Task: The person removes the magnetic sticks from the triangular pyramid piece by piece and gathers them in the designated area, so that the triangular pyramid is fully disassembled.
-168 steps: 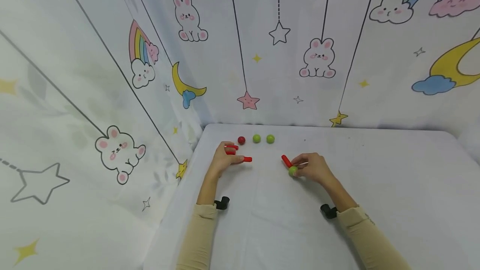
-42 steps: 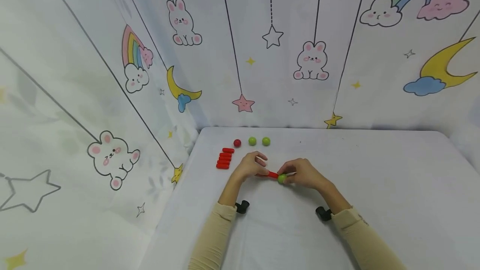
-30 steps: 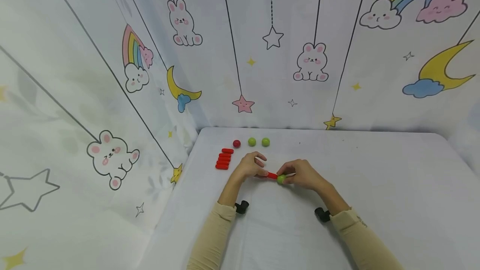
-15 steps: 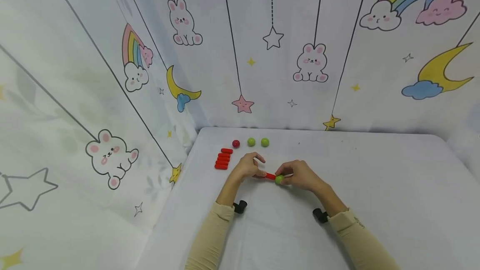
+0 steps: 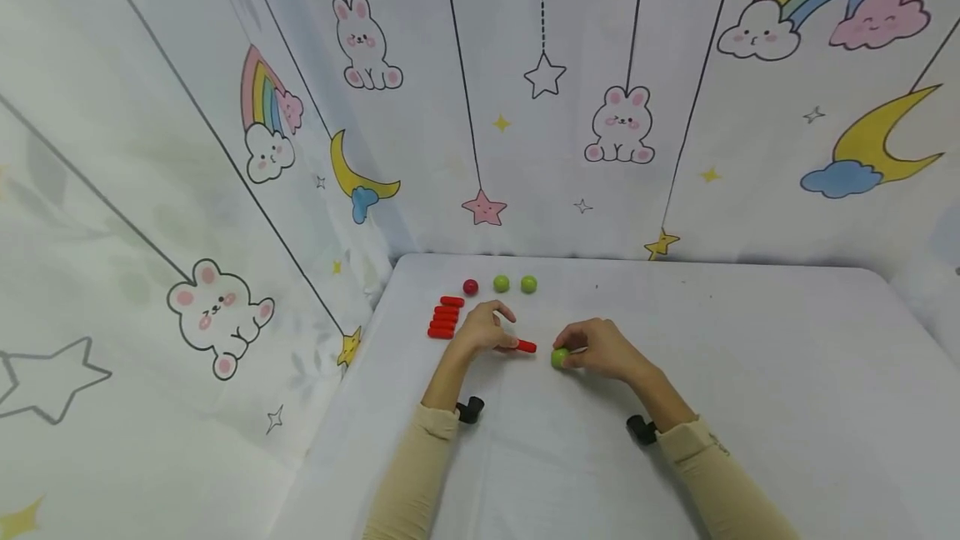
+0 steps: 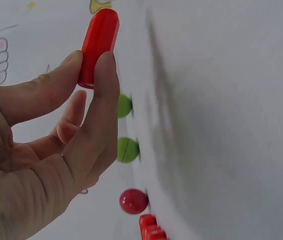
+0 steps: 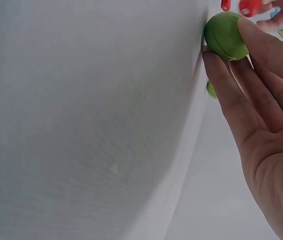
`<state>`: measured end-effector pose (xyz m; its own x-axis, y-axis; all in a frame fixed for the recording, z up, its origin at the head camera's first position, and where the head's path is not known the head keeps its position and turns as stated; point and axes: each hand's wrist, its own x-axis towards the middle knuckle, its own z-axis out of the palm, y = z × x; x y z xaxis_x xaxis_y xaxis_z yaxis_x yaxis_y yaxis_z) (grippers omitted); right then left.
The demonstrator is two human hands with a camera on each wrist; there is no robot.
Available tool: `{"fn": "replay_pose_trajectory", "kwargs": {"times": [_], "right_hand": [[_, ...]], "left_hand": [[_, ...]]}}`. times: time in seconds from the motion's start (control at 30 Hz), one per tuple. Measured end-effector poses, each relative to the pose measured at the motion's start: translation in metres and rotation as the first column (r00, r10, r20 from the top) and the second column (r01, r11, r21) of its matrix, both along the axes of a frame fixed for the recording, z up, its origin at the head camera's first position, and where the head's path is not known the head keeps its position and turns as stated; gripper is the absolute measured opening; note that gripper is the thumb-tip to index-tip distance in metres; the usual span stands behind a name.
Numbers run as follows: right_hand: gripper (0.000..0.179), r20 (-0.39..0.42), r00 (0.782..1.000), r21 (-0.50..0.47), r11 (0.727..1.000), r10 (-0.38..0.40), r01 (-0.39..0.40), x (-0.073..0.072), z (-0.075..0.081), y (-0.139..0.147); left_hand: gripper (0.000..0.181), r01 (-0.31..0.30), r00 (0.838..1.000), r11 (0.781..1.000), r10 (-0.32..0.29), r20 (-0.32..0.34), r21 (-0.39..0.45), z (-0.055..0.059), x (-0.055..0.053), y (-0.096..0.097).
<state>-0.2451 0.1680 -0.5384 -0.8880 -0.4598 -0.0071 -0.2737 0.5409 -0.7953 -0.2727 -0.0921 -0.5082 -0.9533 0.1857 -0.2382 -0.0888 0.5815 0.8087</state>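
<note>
My left hand (image 5: 480,330) pinches a short red rod (image 5: 527,346) between thumb and fingertip. In the left wrist view the rod (image 6: 99,42) shows flat facets and a pale spot at its lower end. Across a small gap, my right hand (image 5: 603,348) holds a green ball (image 5: 559,357) between thumb and fingers. The right wrist view shows this ball (image 7: 226,36) with a seam line, close to the white cloth. Beyond the left hand several red rods (image 5: 442,325) lie side by side in a column.
A dark red ball (image 5: 470,287) and two green balls, one left (image 5: 501,283) and one right (image 5: 528,284), stand in a row near the back edge of the white-covered table (image 5: 720,373). Behind hangs a printed curtain (image 5: 570,157).
At first the left hand was at the rods on the left. It then held a rod's end against the green ball; now that rod has moved left, apart from the ball.
</note>
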Motion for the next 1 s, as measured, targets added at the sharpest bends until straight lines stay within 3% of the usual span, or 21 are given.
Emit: {"fn": "replay_pose_trajectory", "kwargs": {"times": [0.23, 0.53, 0.7, 1.0], "right_hand": [[0.024, 0.017, 1.0, 0.009, 1.0, -0.019, 0.019, 0.0, 0.005, 0.004], [0.024, -0.003, 1.0, -0.015, 1.0, -0.002, 0.001, -0.001, 0.002, 0.0], [0.023, 0.002, 1.0, -0.014, 1.0, -0.009, 0.009, 0.001, 0.002, 0.001], [0.022, -0.004, 1.0, -0.026, 1.0, -0.003, 0.002, 0.002, 0.004, -0.001]], "left_hand": [[0.041, -0.032, 0.999, 0.999, 0.033, -0.04, 0.024, 0.013, -0.001, -0.035], [0.05, -0.02, 0.999, 0.99, 0.024, -0.028, 0.141, 0.003, 0.004, -0.071], [0.048, -0.035, 0.998, 0.988, 0.042, -0.047, 0.15, -0.002, 0.006, -0.088], [0.046, -0.093, 0.995, 0.983, 0.097, -0.019, 0.157, -0.008, 0.006, -0.119]]}}
